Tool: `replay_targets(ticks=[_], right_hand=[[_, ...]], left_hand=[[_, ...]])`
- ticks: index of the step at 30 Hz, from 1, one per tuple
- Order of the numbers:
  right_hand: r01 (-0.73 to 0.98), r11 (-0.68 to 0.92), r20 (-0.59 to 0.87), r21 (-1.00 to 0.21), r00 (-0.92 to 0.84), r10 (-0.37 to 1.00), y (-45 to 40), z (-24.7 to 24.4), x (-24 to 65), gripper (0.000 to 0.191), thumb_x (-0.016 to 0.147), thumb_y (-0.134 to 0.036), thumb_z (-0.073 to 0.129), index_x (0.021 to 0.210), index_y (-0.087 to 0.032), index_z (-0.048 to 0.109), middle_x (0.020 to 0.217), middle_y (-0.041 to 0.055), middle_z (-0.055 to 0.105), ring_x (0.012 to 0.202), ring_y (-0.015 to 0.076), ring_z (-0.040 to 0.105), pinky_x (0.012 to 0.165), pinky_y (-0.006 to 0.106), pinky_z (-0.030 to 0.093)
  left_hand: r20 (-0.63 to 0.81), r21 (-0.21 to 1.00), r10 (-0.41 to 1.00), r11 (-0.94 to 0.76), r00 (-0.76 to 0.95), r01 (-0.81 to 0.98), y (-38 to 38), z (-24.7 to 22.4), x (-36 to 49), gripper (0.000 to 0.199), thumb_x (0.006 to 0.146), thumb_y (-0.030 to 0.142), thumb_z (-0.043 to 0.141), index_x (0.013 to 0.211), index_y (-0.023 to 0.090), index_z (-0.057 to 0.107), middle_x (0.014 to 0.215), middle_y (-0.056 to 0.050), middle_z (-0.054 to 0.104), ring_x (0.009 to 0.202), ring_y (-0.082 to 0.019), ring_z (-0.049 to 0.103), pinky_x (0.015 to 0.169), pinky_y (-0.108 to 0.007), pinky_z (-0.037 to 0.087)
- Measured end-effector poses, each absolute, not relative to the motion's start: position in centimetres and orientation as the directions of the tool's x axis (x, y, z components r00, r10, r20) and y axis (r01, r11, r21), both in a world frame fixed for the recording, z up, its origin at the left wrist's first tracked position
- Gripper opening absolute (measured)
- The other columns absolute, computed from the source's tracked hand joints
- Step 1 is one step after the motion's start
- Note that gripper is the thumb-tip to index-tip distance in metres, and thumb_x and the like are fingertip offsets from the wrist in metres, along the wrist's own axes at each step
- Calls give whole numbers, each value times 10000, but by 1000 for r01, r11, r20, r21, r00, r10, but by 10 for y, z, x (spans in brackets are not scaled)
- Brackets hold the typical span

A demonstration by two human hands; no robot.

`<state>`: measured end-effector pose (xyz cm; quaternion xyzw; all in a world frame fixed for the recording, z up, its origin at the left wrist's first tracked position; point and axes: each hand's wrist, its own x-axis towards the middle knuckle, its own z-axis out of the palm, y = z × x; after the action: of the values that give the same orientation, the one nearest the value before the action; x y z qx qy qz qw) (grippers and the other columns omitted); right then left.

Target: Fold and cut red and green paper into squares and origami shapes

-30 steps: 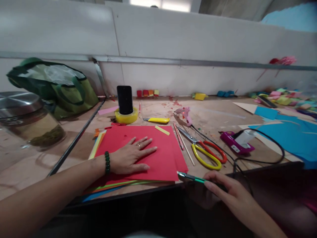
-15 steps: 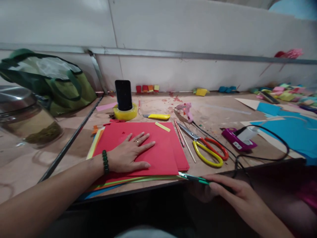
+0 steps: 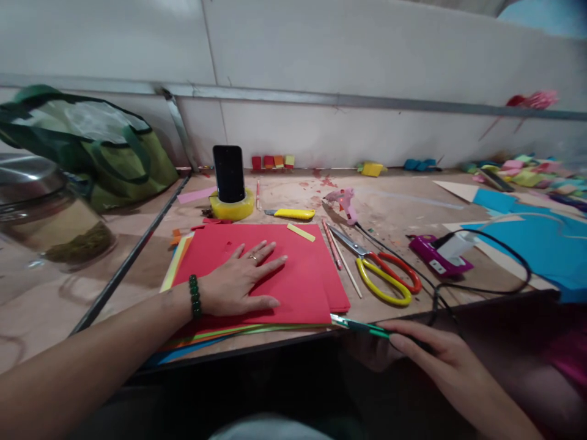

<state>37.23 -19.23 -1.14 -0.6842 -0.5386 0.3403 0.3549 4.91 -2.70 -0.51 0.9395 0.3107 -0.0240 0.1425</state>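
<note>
My left hand (image 3: 245, 281) lies flat with fingers spread on a red sheet of paper (image 3: 293, 244), which tops a stack of coloured sheets. Edges of yellow, green, orange and blue paper (image 3: 195, 349) show under it. Beyond the table's front edge, my right hand (image 3: 426, 348) grips a green utility knife (image 3: 367, 328). Its blade end is at the near right corner of the red sheet; how far it reaches under the paper is hidden. A small yellow paper strip (image 3: 301, 233) rests on the red sheet.
Right of the paper lie a pencil (image 3: 332, 246), a thin stick (image 3: 346, 267), scissors (image 3: 385, 278) and a pink glue gun (image 3: 343, 201). A purple power strip (image 3: 438, 256) trails a black cord. Behind are a yellow cutter (image 3: 293, 214) and a phone (image 3: 228, 174) standing in a tape roll (image 3: 233, 208).
Almost nothing differs. The view has shifted very slightly; my left hand stays pressed on the paper and the knife stays at the same corner.
</note>
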Motion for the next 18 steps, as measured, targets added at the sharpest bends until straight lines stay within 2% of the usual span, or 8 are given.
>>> replay_targets(ticks=[3,7,9,14,18], right_hand=[[538,-146,-48,-830,193,980,-191,-11,373,336,709,-497,689,890,-238,802,810,63,775,792,278,724,627,288,598],[584,-121,-15,-803,184,983,-187,-9,373,365,749,-503,649,949,-231,789,797,60,770,756,264,718,633,304,592],[615,-107,19,-781,194,981,-182,-7,372,374,757,-518,639,942,-230,788,851,66,774,765,263,718,650,314,590],[702,-53,117,-710,192,974,-171,-4,372,377,765,-548,629,922,-245,790,920,70,774,850,272,715,824,377,563],[677,-66,84,-733,187,979,-174,-10,371,373,765,-543,632,921,-243,789,916,65,775,840,265,717,787,348,574]], left_hand=[[-115,294,508,-803,854,518,-34,0,51,938,781,774,467,1526,327,115,1601,-111,57,1455,-381,51,1119,-642,80],[-163,290,421,-844,892,451,-44,1,56,832,838,739,410,1520,332,162,1598,-115,62,1456,-373,59,1120,-641,78],[-189,281,444,-830,876,481,-44,1,58,818,854,734,377,1523,319,154,1595,-129,60,1455,-372,69,1117,-644,88],[-233,258,535,-771,812,582,-40,6,57,803,862,747,320,1520,314,167,1592,-128,70,1455,-365,88,1116,-641,98],[-193,247,563,-765,804,595,-42,5,61,686,927,674,241,1512,317,217,1591,-122,114,1459,-339,99,1125,-617,119]])
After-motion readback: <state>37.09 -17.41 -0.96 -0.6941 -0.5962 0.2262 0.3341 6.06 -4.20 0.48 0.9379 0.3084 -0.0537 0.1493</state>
